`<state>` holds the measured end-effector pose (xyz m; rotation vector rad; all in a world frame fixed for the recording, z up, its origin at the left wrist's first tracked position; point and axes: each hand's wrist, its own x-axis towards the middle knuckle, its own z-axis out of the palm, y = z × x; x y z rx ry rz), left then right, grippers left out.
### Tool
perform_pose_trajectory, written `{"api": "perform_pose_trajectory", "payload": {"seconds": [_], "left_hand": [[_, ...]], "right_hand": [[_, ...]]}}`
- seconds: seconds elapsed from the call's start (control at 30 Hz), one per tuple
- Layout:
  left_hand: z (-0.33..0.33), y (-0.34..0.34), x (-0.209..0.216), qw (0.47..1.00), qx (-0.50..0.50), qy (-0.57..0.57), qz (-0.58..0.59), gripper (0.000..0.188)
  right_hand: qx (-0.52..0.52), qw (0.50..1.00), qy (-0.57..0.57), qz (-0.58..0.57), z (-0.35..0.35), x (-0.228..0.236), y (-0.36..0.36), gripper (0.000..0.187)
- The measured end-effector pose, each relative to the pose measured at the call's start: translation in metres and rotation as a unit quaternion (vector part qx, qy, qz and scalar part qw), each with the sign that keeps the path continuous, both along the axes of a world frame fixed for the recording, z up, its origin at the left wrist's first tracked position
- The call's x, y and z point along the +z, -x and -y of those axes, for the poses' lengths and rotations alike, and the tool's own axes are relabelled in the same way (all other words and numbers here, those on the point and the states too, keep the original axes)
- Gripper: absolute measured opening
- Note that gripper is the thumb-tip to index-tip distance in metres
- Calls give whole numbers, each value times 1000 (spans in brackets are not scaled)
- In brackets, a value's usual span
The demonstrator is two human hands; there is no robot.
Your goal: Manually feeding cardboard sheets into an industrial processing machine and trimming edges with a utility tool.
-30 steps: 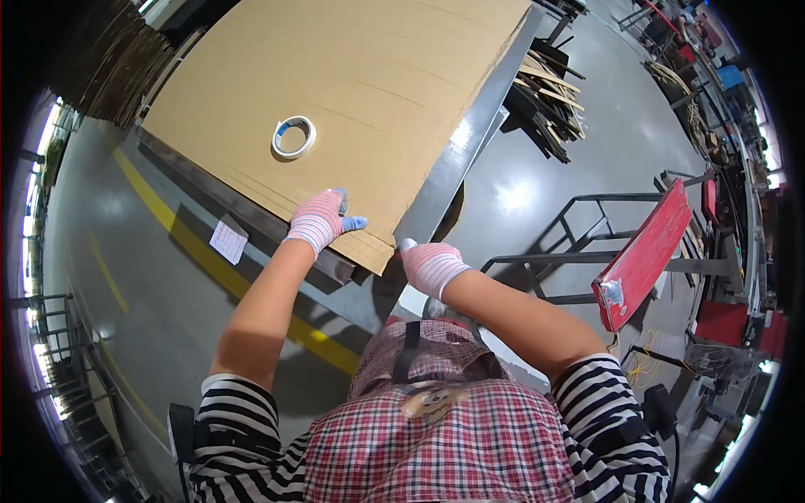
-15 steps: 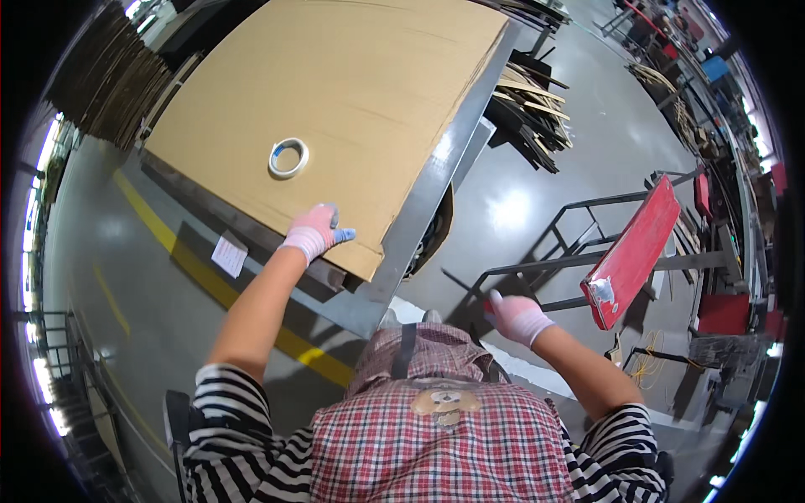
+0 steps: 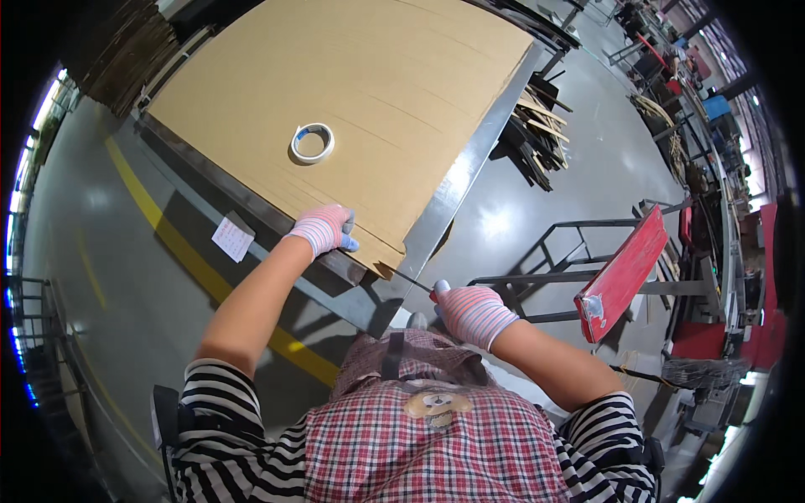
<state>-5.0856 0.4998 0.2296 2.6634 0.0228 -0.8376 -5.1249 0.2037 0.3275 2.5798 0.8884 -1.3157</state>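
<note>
A large brown cardboard sheet (image 3: 369, 92) lies on a metal-edged table (image 3: 444, 189) in front of me. My left hand (image 3: 325, 229), in a pink-and-white striped glove, is closed at the sheet's near edge, fingers bent against it. My right hand (image 3: 474, 312), gloved alike, is wrapped round a slim, dark, knife-like tool (image 3: 409, 278) with a bit of red at the grip. The tool's tip meets the near right corner of the cardboard, where a small piece sticks up. A white roll of tape (image 3: 328, 151) lies on the sheet, beyond my left hand.
To the right stands a dark metal frame with a worn red padded board (image 3: 625, 272). Dark and pale strips (image 3: 537, 134) are piled beyond the table. A paper slip (image 3: 232, 239) hangs by the table's left side, over a yellow floor line (image 3: 197, 264).
My right hand has moved left and forward, bringing the dark tool to the cardboard's corner. The left hand stays at the near edge, its fingers more bent. The view has shifted slightly.
</note>
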Motion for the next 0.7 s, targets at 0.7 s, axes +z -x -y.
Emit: {"api": "perform_pose_trajectory", "payload": {"seconds": [0.7], "left_hand": [[8,-1,2,999,-25,-23,7,53]], "right_hand": [[-84,992,-78,55,-55,-87,-1,25]]}}
